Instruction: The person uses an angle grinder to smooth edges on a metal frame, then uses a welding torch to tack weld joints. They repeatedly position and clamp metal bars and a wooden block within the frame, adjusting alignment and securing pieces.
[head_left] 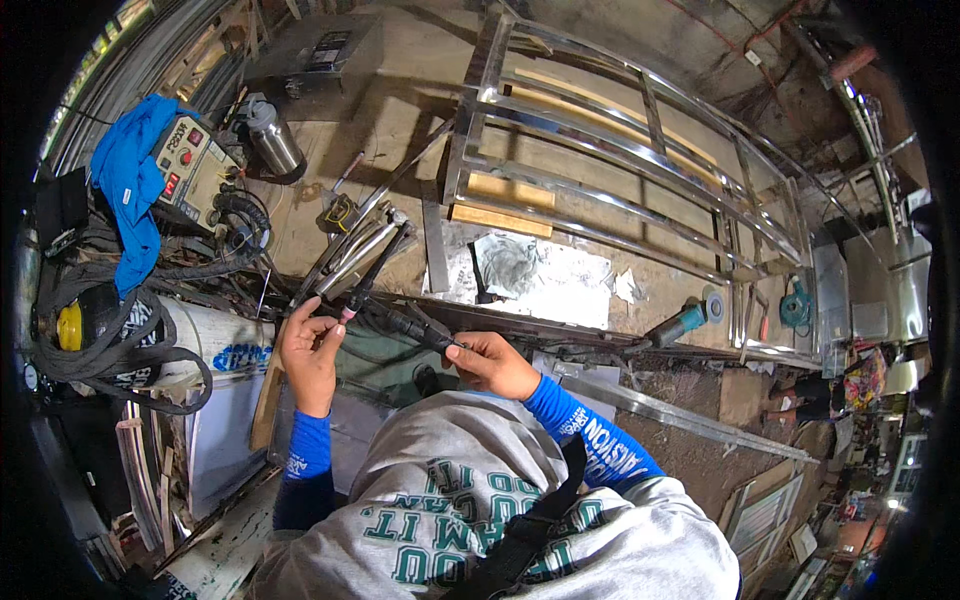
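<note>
Smudged white paper sheet (570, 287): centre; a hand could pass above.
Long shiny metal-bar frame (640, 151): upper right; obstacle, gaps between bars.
Teal-and-grey angle grinder (688, 321): right of centre; obstacle.
Black pink-nozzled welding torch (405, 322): left of centre; bars the way.

Lettering is borne chiefly by clothing: the grey shirt (450, 505) carries several lines of large green block capitals, partly crossed by a black strap (528, 530), while the blue right sleeve (600, 445) shows bold white capitals and the left sleeve (311, 450) smaller white print. On the machine (188, 168), a dark name heads the front panel and red digits glow on its display (171, 187). Bold blue lettering marks a white surface (240, 356) below the machine, and the blue cloth (128, 165) bears a small white label too small to read.
</note>
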